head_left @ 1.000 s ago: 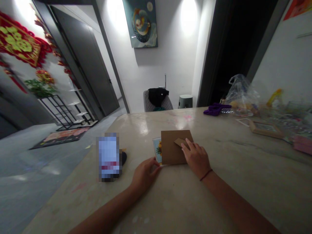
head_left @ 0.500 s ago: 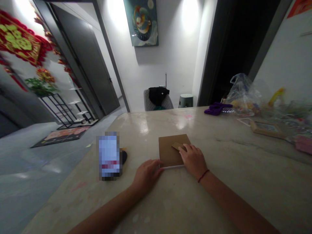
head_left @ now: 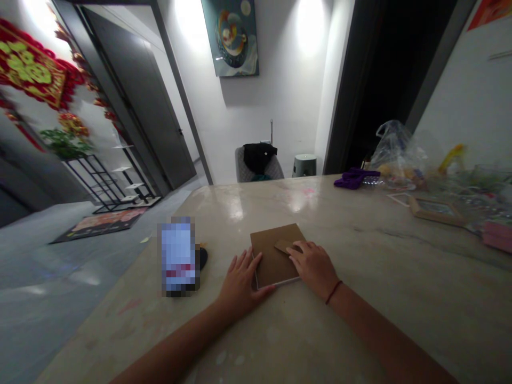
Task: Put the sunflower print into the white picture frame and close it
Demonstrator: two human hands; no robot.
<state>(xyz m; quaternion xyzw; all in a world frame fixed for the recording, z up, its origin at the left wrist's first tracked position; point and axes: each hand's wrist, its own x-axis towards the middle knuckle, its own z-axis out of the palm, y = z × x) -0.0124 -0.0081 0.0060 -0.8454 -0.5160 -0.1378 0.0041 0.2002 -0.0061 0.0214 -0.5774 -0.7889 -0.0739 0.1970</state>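
In front of me a square brown board (head_left: 272, 266) with a thin white edge lies flat on the table. It looks like the back of a picture frame. A narrow brown flap (head_left: 282, 246) sits on its upper face. My right hand (head_left: 314, 266) comes from the right, its fingers closed on the flap's right end, which they partly hide. At the board's left near corner rests my left hand (head_left: 240, 280), open, with fingers spread along the left side and the thumb stretched along the near edge.
To the left stands a phone (head_left: 178, 256) with a blurred screen, a dark round object (head_left: 203, 258) behind it. At the far right lie a purple cloth item (head_left: 354, 178), a clear plastic bag (head_left: 394, 154), a wooden frame (head_left: 436, 211) and a pink item (head_left: 497, 234).
The board has turned counter-clockwise and shifted slightly left and nearer. My left hand's fingers have spread up along its left side. My right hand has moved a little left with the flap.
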